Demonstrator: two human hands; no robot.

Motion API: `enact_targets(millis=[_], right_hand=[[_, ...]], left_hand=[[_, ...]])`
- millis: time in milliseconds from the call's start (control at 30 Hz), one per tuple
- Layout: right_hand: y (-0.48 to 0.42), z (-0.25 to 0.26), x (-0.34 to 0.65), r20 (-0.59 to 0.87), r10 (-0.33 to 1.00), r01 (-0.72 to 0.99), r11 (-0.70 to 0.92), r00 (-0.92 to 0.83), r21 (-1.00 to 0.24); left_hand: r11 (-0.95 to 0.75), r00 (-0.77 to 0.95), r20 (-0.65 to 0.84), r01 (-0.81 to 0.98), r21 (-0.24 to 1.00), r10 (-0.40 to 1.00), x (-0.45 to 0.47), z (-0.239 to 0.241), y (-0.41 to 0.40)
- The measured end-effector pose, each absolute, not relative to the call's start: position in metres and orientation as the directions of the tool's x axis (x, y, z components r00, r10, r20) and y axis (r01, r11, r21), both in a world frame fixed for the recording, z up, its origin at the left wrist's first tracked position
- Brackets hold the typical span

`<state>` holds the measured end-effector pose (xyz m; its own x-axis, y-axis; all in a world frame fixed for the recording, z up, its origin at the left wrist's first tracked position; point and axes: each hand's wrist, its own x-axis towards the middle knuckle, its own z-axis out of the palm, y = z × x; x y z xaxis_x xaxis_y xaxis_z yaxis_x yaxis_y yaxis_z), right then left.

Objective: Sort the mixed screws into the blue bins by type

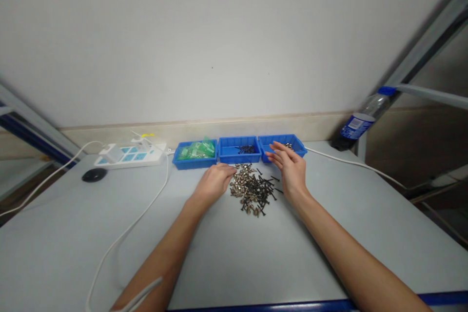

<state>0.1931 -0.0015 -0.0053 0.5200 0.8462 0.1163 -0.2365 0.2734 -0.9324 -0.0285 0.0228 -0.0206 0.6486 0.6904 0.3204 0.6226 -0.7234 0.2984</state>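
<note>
A grey table [66,234] runs up to a pale wall. At its far edge, towards twelve o'clock, three blue trays stand in a row: the left tray [195,161] holds green plastic bags [197,149], the middle tray [239,157] a few dark screws, the right tray [297,144] a few small metal bits. Just in front of them lies a pile of mixed screws [253,190]. The left hand [213,183] rests palm-down at the pile's nine o'clock side, fingertips touching it. The right hand [290,168] hovers at two o'clock, fingers spread over the right tray's near rim. Towards ten o'clock sits a white power strip [127,154]; a capped bottle [360,123] leans at two o'clock.
</note>
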Motion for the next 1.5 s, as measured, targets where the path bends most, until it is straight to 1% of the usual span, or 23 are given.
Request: enact_targets(millis=[67, 167, 267, 367, 467, 733, 800, 900, 1000, 1067, 1167, 1233, 1333, 1500], right_hand=[[-0.002, -0.005, 0.192, 0.117, 0.859, -0.233, 0.263, 0.499, -0.936], [-0.004, -0.005, 0.189, 0.119, 0.880, -0.221, 0.243, 0.459, -0.944], [-0.006, -0.005, 0.186, 0.120, 0.894, -0.208, 0.229, 0.432, -0.951], [-0.007, -0.005, 0.185, 0.121, 0.902, -0.193, 0.218, 0.415, -0.957], [-0.008, -0.005, 0.185, 0.122, 0.905, -0.188, 0.214, 0.407, -0.959], [-0.009, 0.000, 0.183, 0.108, 0.911, -0.196, 0.199, 0.399, -0.960], [-0.009, -0.001, 0.183, 0.108, 0.912, -0.195, 0.199, 0.396, -0.960], [-0.008, -0.002, 0.184, 0.107, 0.922, -0.199, 0.192, 0.371, -0.961], [-0.009, 0.000, 0.183, 0.124, 0.955, -0.162, 0.171, 0.268, -0.972], [-0.011, 0.001, 0.181, 0.159, 0.971, -0.094, 0.178, 0.177, -0.980], [-0.013, 0.000, 0.177, 0.197, 0.978, 0.000, 0.198, 0.063, -0.980], [-0.015, -0.001, 0.175, 0.184, 0.983, 0.007, 0.184, -0.021, -0.983], [-0.017, -0.002, 0.174, 0.145, 0.981, -0.060, 0.139, -0.125, -0.988], [-0.016, -0.003, 0.174, 0.093, 0.986, -0.157, 0.071, -0.137, -0.985]], left_hand=[[-0.711, 0.628, 0.335, 0.638, 0.294, 0.702, -0.029, -0.020, 0.022], [-0.746, 0.653, 0.361, 0.601, 0.287, 0.665, -0.030, -0.019, 0.022], [-0.770, 0.703, 0.315, 0.574, 0.278, 0.637, -0.030, -0.017, 0.022], [-0.724, 0.666, 0.284, 0.628, 0.285, 0.689, -0.029, -0.015, 0.020], [-0.699, 0.628, 0.306, 0.643, 0.313, 0.715, -0.030, -0.014, 0.019], [-0.683, 0.570, 0.377, 0.583, 0.441, 0.730, -0.030, -0.014, 0.022], [-0.664, 0.525, 0.407, 0.557, 0.499, 0.747, -0.028, -0.011, 0.021], [-0.581, 0.408, 0.421, 0.470, 0.664, 0.811, -0.023, -0.008, 0.017], [-0.392, 0.290, 0.307, 0.309, 0.867, 0.907, -0.017, -0.005, 0.013], [-0.267, 0.256, 0.215, 0.189, 0.945, 0.942, -0.014, -0.002, 0.011], [-0.157, 0.235, 0.139, 0.063, 0.986, 0.962, -0.012, 0.002, 0.008], [-0.126, 0.229, 0.116, 0.029, 0.992, 0.966, -0.011, 0.004, 0.006], [-0.116, 0.230, 0.107, 0.024, 0.993, 0.967, -0.010, 0.005, 0.005], [-0.116, 0.266, 0.110, 0.007, 0.993, 0.958, -0.007, 0.003, 0.004]])
